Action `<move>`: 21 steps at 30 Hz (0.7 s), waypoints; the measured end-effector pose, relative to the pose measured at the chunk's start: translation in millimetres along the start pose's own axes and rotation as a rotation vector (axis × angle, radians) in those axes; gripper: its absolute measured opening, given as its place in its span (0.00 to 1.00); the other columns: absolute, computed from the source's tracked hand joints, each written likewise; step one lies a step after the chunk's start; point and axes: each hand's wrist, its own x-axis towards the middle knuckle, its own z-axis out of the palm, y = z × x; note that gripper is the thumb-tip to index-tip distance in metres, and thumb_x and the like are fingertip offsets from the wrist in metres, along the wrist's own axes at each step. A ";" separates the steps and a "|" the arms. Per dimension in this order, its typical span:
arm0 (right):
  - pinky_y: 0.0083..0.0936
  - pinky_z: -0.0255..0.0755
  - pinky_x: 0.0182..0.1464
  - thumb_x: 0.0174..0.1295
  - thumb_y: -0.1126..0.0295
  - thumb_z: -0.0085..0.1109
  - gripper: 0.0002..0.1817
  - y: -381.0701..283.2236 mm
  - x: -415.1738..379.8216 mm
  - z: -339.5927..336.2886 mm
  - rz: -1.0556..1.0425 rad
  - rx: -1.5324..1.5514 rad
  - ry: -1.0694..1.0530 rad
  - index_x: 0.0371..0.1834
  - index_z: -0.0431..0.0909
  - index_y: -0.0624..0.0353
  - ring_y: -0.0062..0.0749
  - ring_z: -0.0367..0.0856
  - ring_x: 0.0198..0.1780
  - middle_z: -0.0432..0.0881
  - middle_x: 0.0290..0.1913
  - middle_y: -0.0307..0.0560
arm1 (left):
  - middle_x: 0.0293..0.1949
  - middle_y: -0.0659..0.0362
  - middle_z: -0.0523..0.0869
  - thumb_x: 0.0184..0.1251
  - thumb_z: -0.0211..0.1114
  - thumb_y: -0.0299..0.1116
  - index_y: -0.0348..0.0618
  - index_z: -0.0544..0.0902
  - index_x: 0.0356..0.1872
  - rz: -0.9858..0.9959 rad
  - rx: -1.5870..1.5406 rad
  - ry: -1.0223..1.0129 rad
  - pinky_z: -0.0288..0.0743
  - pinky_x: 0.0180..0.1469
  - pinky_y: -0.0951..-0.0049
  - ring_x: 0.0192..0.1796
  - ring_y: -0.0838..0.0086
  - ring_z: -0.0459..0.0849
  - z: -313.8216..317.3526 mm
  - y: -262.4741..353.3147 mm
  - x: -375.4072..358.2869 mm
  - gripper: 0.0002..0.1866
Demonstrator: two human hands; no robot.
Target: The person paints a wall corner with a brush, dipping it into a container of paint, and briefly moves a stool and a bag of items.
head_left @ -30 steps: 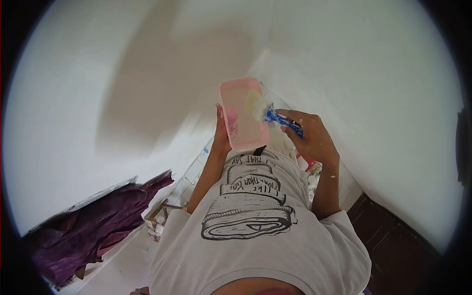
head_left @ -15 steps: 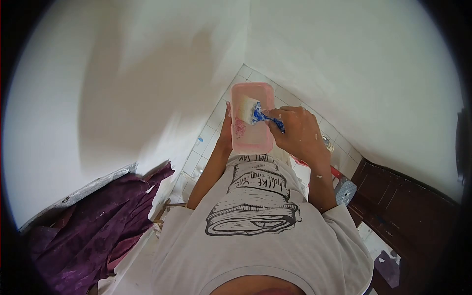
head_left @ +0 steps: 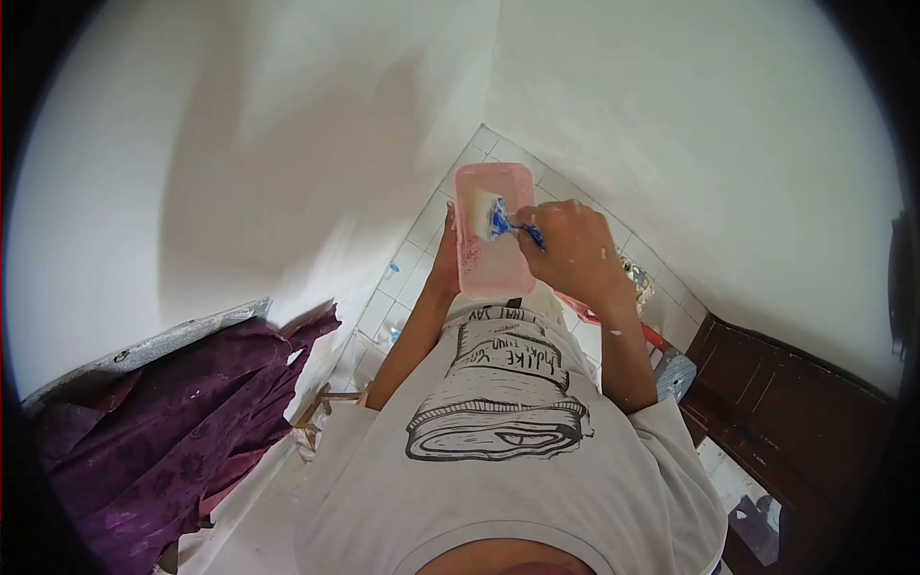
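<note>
Tray (head_left: 494, 278) at 12 o'clock over tiled floor (head_left: 407, 264), brush (head_left: 498, 222) in it; cloth (head_left: 163, 441) at 8, door (head_left: 795, 402) at 4.

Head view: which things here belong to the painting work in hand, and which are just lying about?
In hand:
pink paint tray, held by the left hand
blue-handled paintbrush, in the right hand, bristles in the tray

Lying about:
purple cloth
dark wooden door
red-handled tool

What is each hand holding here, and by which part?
The right hand holds a paintbrush by its blue handle, bristles inside the pink tray. The left hand grips that tray along its left long edge.
</note>
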 end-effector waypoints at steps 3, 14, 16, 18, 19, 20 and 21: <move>0.45 0.80 0.38 0.57 0.70 0.63 0.10 10.0 6.2 35.4 -0.033 -0.133 -0.168 0.39 0.90 0.56 0.52 0.85 0.32 0.86 0.28 0.56 | 0.68 0.53 0.77 0.77 0.38 0.71 0.53 0.63 0.78 0.078 0.410 0.216 0.82 0.64 0.53 0.65 0.59 0.81 36.4 -5.1 -0.7 0.41; 0.45 0.80 0.40 0.59 0.70 0.61 0.09 21.4 -2.2 43.6 -0.063 -0.139 -0.061 0.40 0.89 0.57 0.52 0.86 0.34 0.87 0.31 0.54 | 0.70 0.52 0.75 0.78 0.38 0.70 0.51 0.61 0.79 -0.016 0.182 0.059 0.79 0.68 0.53 0.68 0.59 0.80 16.1 0.7 9.2 0.41; 0.44 0.80 0.41 0.59 0.71 0.61 0.09 17.1 -2.1 44.7 -0.087 -0.236 -0.222 0.39 0.89 0.57 0.51 0.86 0.35 0.87 0.33 0.53 | 0.70 0.52 0.75 0.78 0.38 0.70 0.51 0.61 0.79 -0.011 0.185 0.075 0.79 0.68 0.53 0.68 0.59 0.79 19.1 2.9 9.1 0.41; 0.44 0.80 0.41 0.60 0.71 0.60 0.09 16.8 -3.4 31.0 -0.133 -0.095 -0.319 0.39 0.88 0.59 0.50 0.86 0.35 0.87 0.33 0.53 | 0.70 0.52 0.75 0.78 0.37 0.70 0.51 0.62 0.78 -0.038 0.176 0.110 0.79 0.69 0.53 0.69 0.59 0.78 12.8 6.9 7.3 0.40; 0.44 0.80 0.41 0.60 0.71 0.60 0.09 17.4 -2.8 22.1 -0.132 -0.094 -0.319 0.39 0.88 0.59 0.50 0.86 0.35 0.87 0.33 0.53 | 0.70 0.52 0.75 0.78 0.37 0.70 0.51 0.62 0.78 -0.039 0.176 0.111 0.79 0.69 0.53 0.69 0.59 0.78 7.7 7.8 8.4 0.40; 0.45 0.80 0.42 0.60 0.70 0.60 0.09 18.2 -1.4 12.3 -0.098 -0.054 -0.214 0.39 0.88 0.58 0.50 0.87 0.36 0.87 0.33 0.53 | 0.70 0.52 0.75 0.78 0.38 0.70 0.51 0.62 0.78 -0.047 0.150 0.071 0.79 0.68 0.53 0.69 0.59 0.78 1.9 8.4 9.8 0.40; 0.45 0.80 0.42 0.60 0.70 0.60 0.09 17.9 0.5 8.3 -0.066 -0.014 -0.109 0.39 0.88 0.58 0.50 0.87 0.36 0.87 0.33 0.52 | 0.70 0.51 0.75 0.78 0.38 0.70 0.52 0.62 0.78 -0.052 0.124 0.031 0.79 0.68 0.53 0.69 0.58 0.78 3.4 10.6 9.8 0.40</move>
